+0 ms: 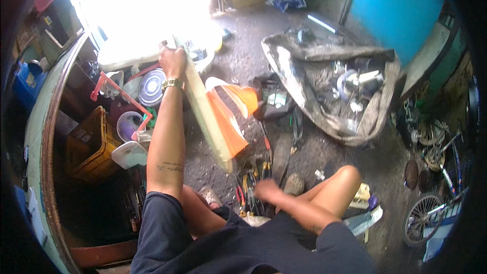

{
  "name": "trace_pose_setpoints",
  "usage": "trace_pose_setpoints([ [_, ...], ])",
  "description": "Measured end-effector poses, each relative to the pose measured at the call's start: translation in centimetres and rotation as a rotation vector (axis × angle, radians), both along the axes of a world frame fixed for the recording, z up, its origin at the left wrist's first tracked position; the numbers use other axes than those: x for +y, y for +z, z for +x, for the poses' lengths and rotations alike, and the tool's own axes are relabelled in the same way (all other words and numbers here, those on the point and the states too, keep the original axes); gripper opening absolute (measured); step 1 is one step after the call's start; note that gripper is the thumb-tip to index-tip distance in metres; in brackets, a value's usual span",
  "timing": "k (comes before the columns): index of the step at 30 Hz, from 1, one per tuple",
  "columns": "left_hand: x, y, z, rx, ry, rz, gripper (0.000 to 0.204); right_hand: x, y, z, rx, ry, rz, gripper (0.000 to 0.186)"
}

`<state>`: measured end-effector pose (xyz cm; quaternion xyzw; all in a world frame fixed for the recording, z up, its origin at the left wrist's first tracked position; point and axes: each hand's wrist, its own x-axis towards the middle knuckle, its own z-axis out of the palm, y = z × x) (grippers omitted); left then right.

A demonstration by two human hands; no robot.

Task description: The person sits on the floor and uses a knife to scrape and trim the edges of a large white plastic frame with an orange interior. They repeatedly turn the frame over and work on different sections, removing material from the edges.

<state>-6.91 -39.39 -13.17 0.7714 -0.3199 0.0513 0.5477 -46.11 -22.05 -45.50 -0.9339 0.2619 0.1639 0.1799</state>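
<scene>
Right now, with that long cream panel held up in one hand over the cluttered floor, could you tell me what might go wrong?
1. The left hand grips only the top end of the long cream plastic panel with orange blades, so it might swing or slip.
2. Its lower end hangs above the loose red- and yellow-handled pliers and screwdrivers, where the blurred right hand is; a drop could hit the fingers.
3. Glare from the doorway hides the grip.

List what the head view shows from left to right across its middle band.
Yellow plastic crate → round fan grille → left hand gripping a long cream panel → orange blade piece → grey sack of metal parts → small spoked wheel. The blurred right hand hangs lower, over hand tools.
</scene>
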Motion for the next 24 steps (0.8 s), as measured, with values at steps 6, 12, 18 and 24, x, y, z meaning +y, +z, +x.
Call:
trace_pose_setpoints([
  [6,4.4,-2.3,4.0,0.060,-0.219,-0.242,0.068,-8.0,3.3,0.4,-0.094,-0.435,-0.038,0.022],
  [12,9.9,-2.4,4.5,0.230,-0.450,-0.397,0.043,-3.7,-2.2,-1.8,0.050,-0.657,0.157,0.030],
  [18,10.5,-1.3,2.2,0.240,-0.384,-0.353,0.047,-2.1,-4.9,-3.5,-0.059,-0.705,0.185,0.026],
  [24,11.8,-2.0,3.8,0.270,-0.355,-0.270,0.053,-2.7,-2.7,-2.9,-0.304,-0.820,0.240,0.023],
])
